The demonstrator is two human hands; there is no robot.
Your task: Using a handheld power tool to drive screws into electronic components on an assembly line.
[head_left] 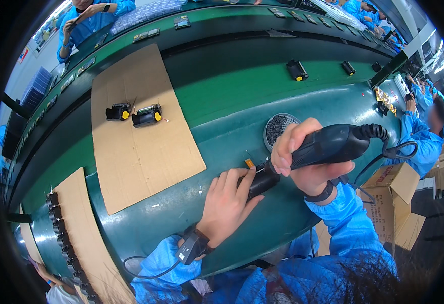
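Note:
My left hand (225, 207) holds a black plastic housing (264, 182) against the green table, its fingers along the top and side. A small orange strip (249, 162) sticks out beside the fingertips. In my right hand (317, 177) is a black electric screwdriver (333, 146), tilted, with a coiled cord (374, 131) at its rear end. Its nose points down to the housing; whether the bit touches a screw is hidden. Just behind the right fingers stands a round dish (267, 143) full of tiny dark pieces, probably screws.
Two black housings with yellow spots (147, 116) lie on a cardboard sheet (146, 167). More housings (297, 70) sit on the green strip behind. A row of black parts (62, 230) lines another cardboard piece at left. An open carton (392, 202) stands right. Co-workers (422, 131) sit around.

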